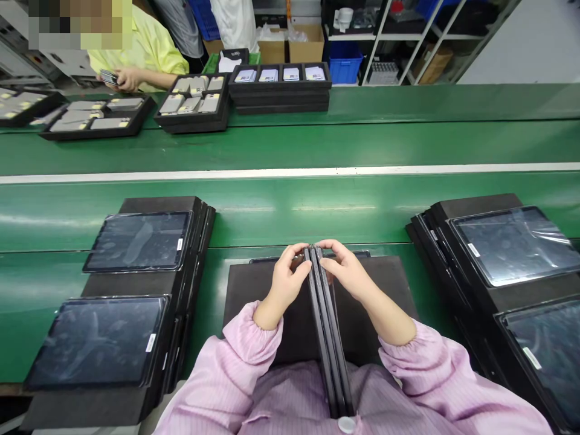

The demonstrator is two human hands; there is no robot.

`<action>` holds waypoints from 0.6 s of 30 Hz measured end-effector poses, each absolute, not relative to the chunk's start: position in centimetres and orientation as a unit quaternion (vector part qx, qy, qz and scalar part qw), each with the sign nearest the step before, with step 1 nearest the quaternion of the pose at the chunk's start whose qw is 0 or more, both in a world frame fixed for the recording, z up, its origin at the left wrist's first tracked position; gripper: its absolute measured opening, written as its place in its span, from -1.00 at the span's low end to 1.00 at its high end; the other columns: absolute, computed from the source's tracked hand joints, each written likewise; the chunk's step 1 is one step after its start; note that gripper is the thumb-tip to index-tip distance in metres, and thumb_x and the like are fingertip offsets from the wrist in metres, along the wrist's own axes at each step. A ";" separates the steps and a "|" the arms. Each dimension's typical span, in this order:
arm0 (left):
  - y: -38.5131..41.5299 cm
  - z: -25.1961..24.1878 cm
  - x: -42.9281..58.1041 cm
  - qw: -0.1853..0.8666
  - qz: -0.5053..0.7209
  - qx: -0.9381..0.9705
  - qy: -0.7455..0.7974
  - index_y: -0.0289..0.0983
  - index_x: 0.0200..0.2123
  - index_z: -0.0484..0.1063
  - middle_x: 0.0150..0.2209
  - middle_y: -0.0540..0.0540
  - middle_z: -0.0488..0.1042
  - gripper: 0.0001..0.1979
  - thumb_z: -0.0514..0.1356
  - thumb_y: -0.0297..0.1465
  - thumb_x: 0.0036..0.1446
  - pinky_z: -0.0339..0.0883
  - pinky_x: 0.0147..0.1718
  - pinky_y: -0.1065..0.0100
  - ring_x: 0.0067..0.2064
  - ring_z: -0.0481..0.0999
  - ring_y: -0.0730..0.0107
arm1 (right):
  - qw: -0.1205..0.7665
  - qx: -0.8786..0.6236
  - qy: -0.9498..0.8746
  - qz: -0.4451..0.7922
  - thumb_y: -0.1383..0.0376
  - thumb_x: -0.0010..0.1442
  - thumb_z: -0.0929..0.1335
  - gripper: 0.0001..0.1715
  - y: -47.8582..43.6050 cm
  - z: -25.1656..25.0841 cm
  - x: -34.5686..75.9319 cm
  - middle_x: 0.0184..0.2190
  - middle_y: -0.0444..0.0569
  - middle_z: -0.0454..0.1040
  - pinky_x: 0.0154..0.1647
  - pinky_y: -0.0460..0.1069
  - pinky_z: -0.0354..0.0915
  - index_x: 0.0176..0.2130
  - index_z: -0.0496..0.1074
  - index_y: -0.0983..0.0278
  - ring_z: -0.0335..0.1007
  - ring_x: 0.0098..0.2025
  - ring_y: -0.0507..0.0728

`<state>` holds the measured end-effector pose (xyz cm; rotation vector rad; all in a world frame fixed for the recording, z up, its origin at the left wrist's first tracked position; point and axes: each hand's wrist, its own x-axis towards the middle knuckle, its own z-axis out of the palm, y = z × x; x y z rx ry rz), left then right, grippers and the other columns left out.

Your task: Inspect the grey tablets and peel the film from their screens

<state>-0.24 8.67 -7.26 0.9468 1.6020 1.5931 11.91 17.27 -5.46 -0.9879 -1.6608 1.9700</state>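
Note:
Two thin black tablets (327, 338) stand on edge side by side, running from my chest out over a dark foam pad (254, 296). My left hand (284, 284) grips their far end from the left, fingers curled over the top edge. My right hand (347, 272) pinches the same end from the right. Both sleeves are pink.
Black trays (193, 254) at left carry two film-covered tablets (138, 241). Stacked trays at right (446, 241) hold more tablets (516, 244). Across the green conveyor (290, 148) sit trays of small parts (194, 103) and a person in yellow (145, 51). Shelves and boxes stand behind.

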 end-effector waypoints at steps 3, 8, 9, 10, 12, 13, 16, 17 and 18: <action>8.6 -7.2 -0.4 0.349 0.604 0.363 0.618 -0.24 -0.19 0.42 -0.18 -0.10 0.44 -0.75 0.17 -0.40 0.00 0.37 -0.10 0.22 -0.11 0.46 0.24 | 0.185 -0.351 -0.595 0.699 0.19 -0.05 0.32 -0.66 17.3 -5.4 11.9 -0.60 -0.23 0.30 -0.64 -0.05 0.24 -0.21 0.30 0.21 0.19 -0.68 0.01; 8.1 -7.4 -0.8 0.389 0.609 0.368 0.585 -0.24 -0.13 0.40 -0.13 -0.14 0.41 -0.68 0.22 -0.35 -0.02 0.35 -0.06 0.17 -0.05 0.43 0.17 | 0.157 -0.325 -0.584 0.727 0.23 -0.06 0.32 -0.58 17.4 -5.4 12.4 -0.60 -0.25 0.27 -0.55 -0.04 0.27 -0.14 0.27 0.20 0.21 -0.62 0.02; 8.0 -7.5 -0.9 0.401 0.611 0.369 0.573 -0.24 -0.10 0.39 -0.11 -0.15 0.40 -0.64 0.24 -0.34 -0.03 0.35 -0.05 0.16 -0.03 0.41 0.14 | 0.151 -0.314 -0.579 0.737 0.25 -0.07 0.33 -0.54 17.4 -5.5 12.5 -0.60 -0.26 0.26 -0.52 -0.04 0.27 -0.10 0.26 0.20 0.21 -0.60 0.02; 7.9 -7.5 -0.9 0.413 0.612 0.370 0.564 -0.23 -0.08 0.38 -0.08 -0.16 0.38 -0.59 0.26 -0.32 -0.05 0.34 -0.04 0.15 -0.01 0.40 0.12 | 0.145 -0.304 -0.576 0.745 0.27 -0.08 0.33 -0.49 17.4 -5.5 12.7 -0.60 -0.27 0.25 -0.49 -0.04 0.27 -0.07 0.24 0.20 0.22 -0.58 0.03; 7.7 -7.6 -1.0 0.427 0.608 0.372 0.556 -0.23 -0.04 0.36 -0.05 -0.17 0.35 -0.55 0.27 -0.32 -0.06 0.31 -0.01 0.13 0.02 0.37 0.09 | 0.138 -0.290 -0.576 0.752 0.30 -0.09 0.34 -0.43 17.4 -5.5 13.0 -0.60 -0.28 0.24 -0.46 -0.04 0.26 -0.03 0.22 0.20 0.22 -0.56 0.03; 7.7 -7.6 -1.0 0.429 0.605 0.373 0.557 -0.22 -0.04 0.35 -0.05 -0.16 0.34 -0.54 0.27 -0.32 -0.06 0.29 0.01 0.12 0.04 0.36 0.09 | 0.136 -0.286 -0.577 0.753 0.31 -0.09 0.34 -0.42 17.4 -5.6 13.0 -0.60 -0.28 0.24 -0.45 -0.03 0.26 -0.02 0.21 0.20 0.22 -0.55 0.04; 7.6 -7.5 -1.0 0.439 0.596 0.373 0.559 -0.22 -0.02 0.33 -0.03 -0.16 0.30 -0.54 0.26 -0.31 -0.04 0.26 0.04 0.09 0.07 0.32 0.07 | 0.133 -0.278 -0.576 0.757 0.31 -0.07 0.35 -0.42 17.5 -5.7 13.1 -0.59 -0.27 0.24 -0.45 -0.02 0.25 -0.02 0.20 0.20 0.22 -0.54 0.04; 7.6 -7.4 -1.0 0.444 0.593 0.373 0.559 -0.21 -0.01 0.31 -0.02 -0.17 0.29 -0.53 0.26 -0.30 -0.03 0.25 0.05 0.09 0.09 0.31 0.07 | 0.132 -0.276 -0.576 0.758 0.31 -0.07 0.35 -0.42 17.5 -5.7 13.1 -0.59 -0.26 0.24 -0.45 -0.02 0.25 -0.01 0.20 0.20 0.21 -0.54 0.05; 7.6 -7.4 -1.0 0.447 0.591 0.372 0.559 -0.21 0.00 0.30 0.00 -0.17 0.27 -0.52 0.25 -0.29 -0.02 0.25 0.05 0.08 0.10 0.30 0.07 | 0.132 -0.275 -0.576 0.759 0.30 -0.06 0.35 -0.41 17.5 -5.7 13.1 -0.59 -0.26 0.24 -0.45 -0.02 0.25 0.00 0.19 0.20 0.21 -0.53 0.05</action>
